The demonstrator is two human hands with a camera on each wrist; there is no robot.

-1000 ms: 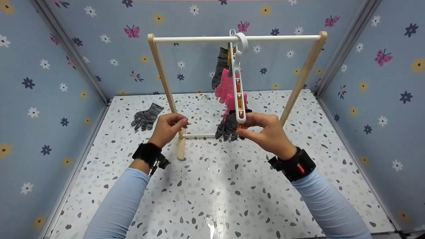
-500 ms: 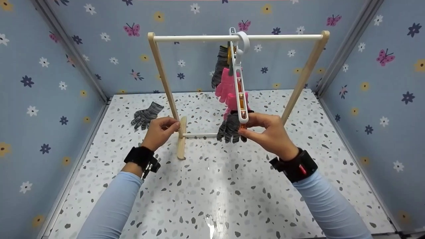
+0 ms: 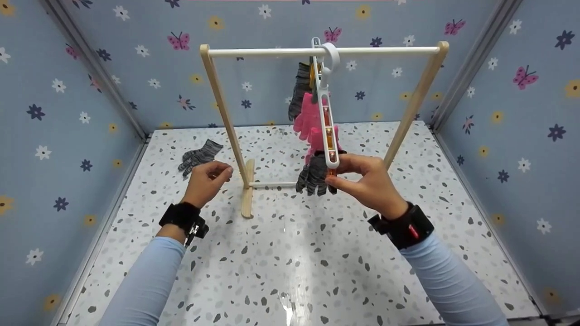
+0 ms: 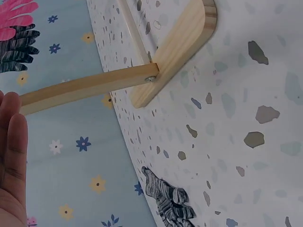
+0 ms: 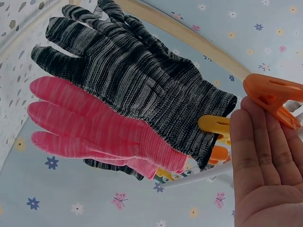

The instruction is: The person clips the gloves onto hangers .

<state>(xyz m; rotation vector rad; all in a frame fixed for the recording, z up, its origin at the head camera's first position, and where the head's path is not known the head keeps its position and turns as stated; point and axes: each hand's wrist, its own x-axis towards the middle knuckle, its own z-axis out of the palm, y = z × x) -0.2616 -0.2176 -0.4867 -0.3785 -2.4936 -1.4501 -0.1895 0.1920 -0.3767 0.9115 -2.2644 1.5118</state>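
Note:
In the head view my right hand [image 3: 369,183] pinches an orange clothespin [image 5: 272,92] at the near end of a white hanger [image 3: 333,162]. Beside it hangs a grey-black knit glove [image 5: 142,90], whose cuff a yellow clothespin [image 5: 214,124] grips. Pink gloves [image 3: 308,120] and another grey-black glove [image 3: 299,90] hang farther back along the hanger. My left hand [image 3: 204,184], fingers loosely curled and holding nothing, hovers left of the rack. Just beyond it a loose grey-black glove [image 3: 201,151] lies on the speckled surface, also visible low in the left wrist view.
A rack with wooden side posts [image 3: 222,104] and a white top rod [image 3: 272,52] carries the hanger. Its wooden foot [image 4: 180,47] stands between my hands. Patterned blue walls [image 3: 521,149] enclose the speckled surface [image 3: 281,253] at the back and sides.
My left hand has moved left, away from the rack's left post and nearer the loose glove. The right hand keeps its pinch on the orange clothespin, shifting only slightly.

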